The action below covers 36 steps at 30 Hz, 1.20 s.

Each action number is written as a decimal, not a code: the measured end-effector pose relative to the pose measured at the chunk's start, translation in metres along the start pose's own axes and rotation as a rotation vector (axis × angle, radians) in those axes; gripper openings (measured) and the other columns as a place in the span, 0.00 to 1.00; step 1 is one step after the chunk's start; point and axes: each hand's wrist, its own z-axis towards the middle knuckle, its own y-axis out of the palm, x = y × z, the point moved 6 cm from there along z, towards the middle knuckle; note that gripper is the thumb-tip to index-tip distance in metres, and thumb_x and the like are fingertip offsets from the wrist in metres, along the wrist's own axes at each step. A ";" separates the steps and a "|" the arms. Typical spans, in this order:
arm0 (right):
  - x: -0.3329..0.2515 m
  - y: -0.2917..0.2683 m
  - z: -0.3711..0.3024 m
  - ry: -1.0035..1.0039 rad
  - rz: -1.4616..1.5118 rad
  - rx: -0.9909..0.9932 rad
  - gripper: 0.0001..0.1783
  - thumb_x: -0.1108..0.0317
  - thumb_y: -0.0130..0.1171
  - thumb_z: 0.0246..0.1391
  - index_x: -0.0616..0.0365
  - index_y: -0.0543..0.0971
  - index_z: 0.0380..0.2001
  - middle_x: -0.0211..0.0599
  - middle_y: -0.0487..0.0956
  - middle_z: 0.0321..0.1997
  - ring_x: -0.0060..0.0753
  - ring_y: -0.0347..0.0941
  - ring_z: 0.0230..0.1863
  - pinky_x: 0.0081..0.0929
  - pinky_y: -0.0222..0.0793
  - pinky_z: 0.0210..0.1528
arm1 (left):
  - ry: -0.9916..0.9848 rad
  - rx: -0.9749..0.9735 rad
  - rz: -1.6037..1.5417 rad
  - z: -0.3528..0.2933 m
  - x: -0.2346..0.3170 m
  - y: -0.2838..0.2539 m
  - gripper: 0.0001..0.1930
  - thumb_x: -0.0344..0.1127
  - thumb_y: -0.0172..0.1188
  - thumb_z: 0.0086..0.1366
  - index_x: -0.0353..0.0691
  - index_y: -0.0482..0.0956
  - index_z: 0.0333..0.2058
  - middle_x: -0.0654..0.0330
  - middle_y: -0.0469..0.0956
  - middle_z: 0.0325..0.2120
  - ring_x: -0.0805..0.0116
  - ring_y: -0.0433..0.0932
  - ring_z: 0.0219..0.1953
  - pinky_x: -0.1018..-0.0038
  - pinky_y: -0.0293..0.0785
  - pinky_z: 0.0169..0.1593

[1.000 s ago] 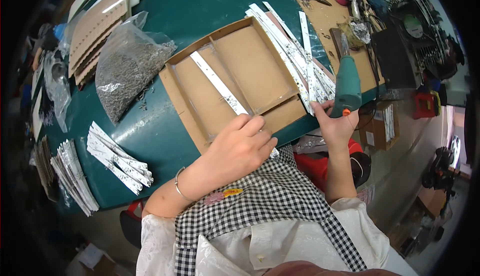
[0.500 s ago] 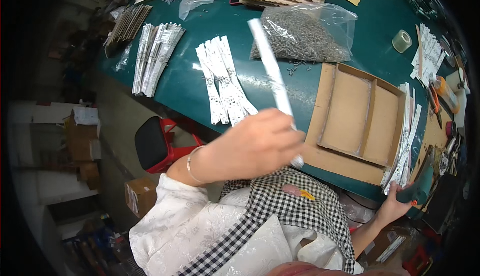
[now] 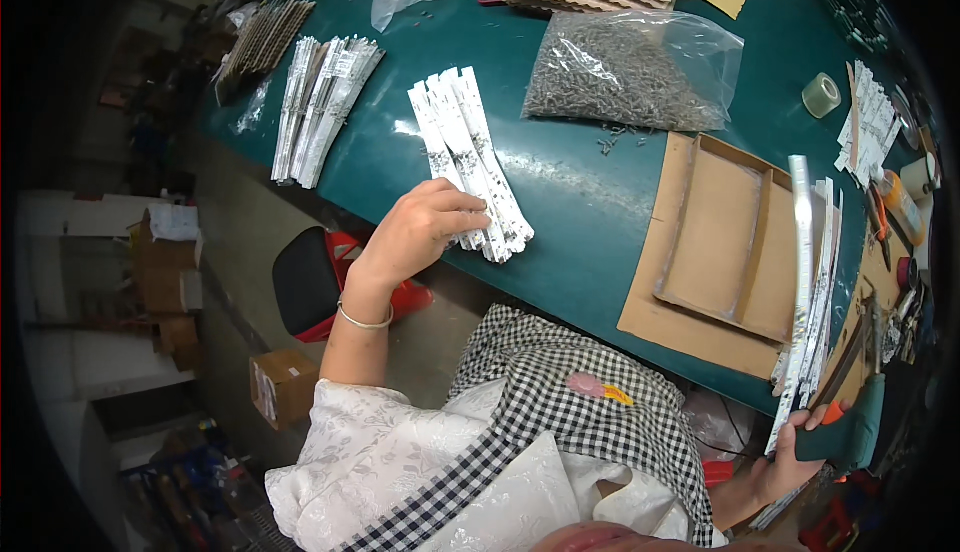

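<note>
Bent over a loose bundle of white strips [image 3: 468, 142] near the table's front edge, my left hand [image 3: 425, 224] has its fingers closed at the lower ends. Its thumb is mostly hidden. At the right, my right hand [image 3: 788, 464] grips the lower end of one long white strip [image 3: 801, 252]. In the same hand is a green tool [image 3: 858, 427] with an orange part, which looks like an electric screwdriver. More white strips [image 3: 826, 262] stand in a stack directly behind the held one, along the right side of a shallow cardboard tray [image 3: 722, 324].
A clear bag of small screws [image 3: 630, 72] lies behind the tray, with loose screws [image 3: 618, 138] beside it. Bundled strips [image 3: 322, 112] lie at the left. Tape [image 3: 821, 96] and orange-handled pliers [image 3: 879, 214] are at the right. A red-and-black stool [image 3: 305, 282] stands by the table.
My left hand has moved left and away from me, bringing a white strip to the loose bundle. My right hand has taken hold of another strip, now raised from the stack.
</note>
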 end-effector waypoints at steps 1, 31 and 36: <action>0.001 0.004 -0.002 0.031 0.008 -0.040 0.48 0.82 0.70 0.40 0.68 0.61 0.66 0.35 0.67 0.40 0.24 0.66 0.31 0.16 0.62 0.34 | -0.008 -0.009 0.006 -0.002 -0.002 0.000 0.14 0.19 0.64 0.48 0.40 0.86 0.35 0.61 0.84 0.37 0.60 0.79 0.36 0.67 0.78 0.41; 0.094 0.061 -0.034 0.167 -0.026 -0.106 0.34 0.86 0.60 0.53 0.68 0.64 0.63 0.33 0.69 0.41 0.20 0.69 0.34 0.19 0.71 0.28 | 0.032 -0.114 0.137 0.172 -0.001 0.094 0.05 0.30 0.65 0.57 0.38 0.82 0.32 0.55 0.80 0.30 0.51 0.80 0.35 0.61 0.76 0.40; 0.083 0.064 -0.027 0.100 -0.027 -0.110 0.39 0.87 0.60 0.53 0.67 0.60 0.68 0.33 0.69 0.41 0.20 0.69 0.35 0.19 0.72 0.30 | 0.048 -0.144 0.217 0.165 0.003 0.102 0.03 0.28 0.63 0.59 0.35 0.79 0.31 0.52 0.78 0.30 0.49 0.79 0.35 0.59 0.76 0.39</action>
